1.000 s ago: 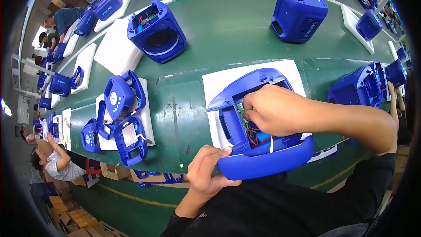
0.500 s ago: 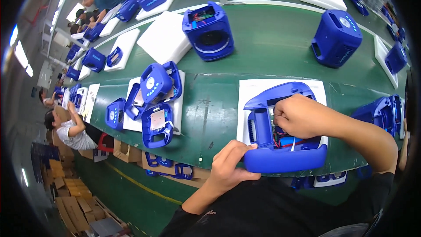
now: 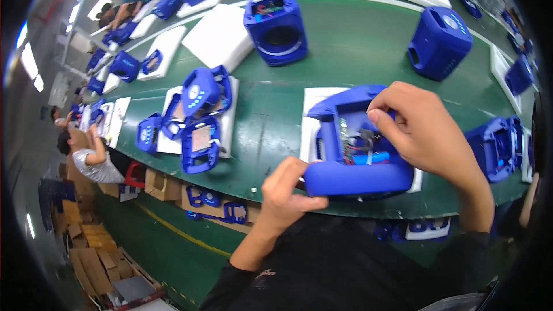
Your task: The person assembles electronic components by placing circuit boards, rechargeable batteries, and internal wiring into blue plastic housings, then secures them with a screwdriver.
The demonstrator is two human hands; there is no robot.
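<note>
An open blue speaker housing [image 3: 357, 178] lies in front of me on a white foam pad [image 3: 311, 103]. Inside it show a green circuit board [image 3: 344, 132], a blue cylindrical cell [image 3: 370, 158] and thin wires. My left hand [image 3: 286, 191] grips the near left corner of the housing, thumb low and fingers on top. Over the housing's right side, my right hand [image 3: 412, 124] is closed with its fingers curled and the thumb bent toward them. Whatever those fingers hold, if anything, is hidden.
Left of the pad, blue housing parts [image 3: 199, 95] are stacked on foam. Farther back stand two blue speakers [image 3: 276, 31], [image 3: 440, 43] and white foam sheets [image 3: 219, 37]. Another open housing [image 3: 498, 147] stands at right. Co-workers [image 3: 95, 158] sit or stand along the left side.
My right hand has come up out of the housing's inside to above its right side. The left hand stays on the corner. The whole view has shifted a little.
</note>
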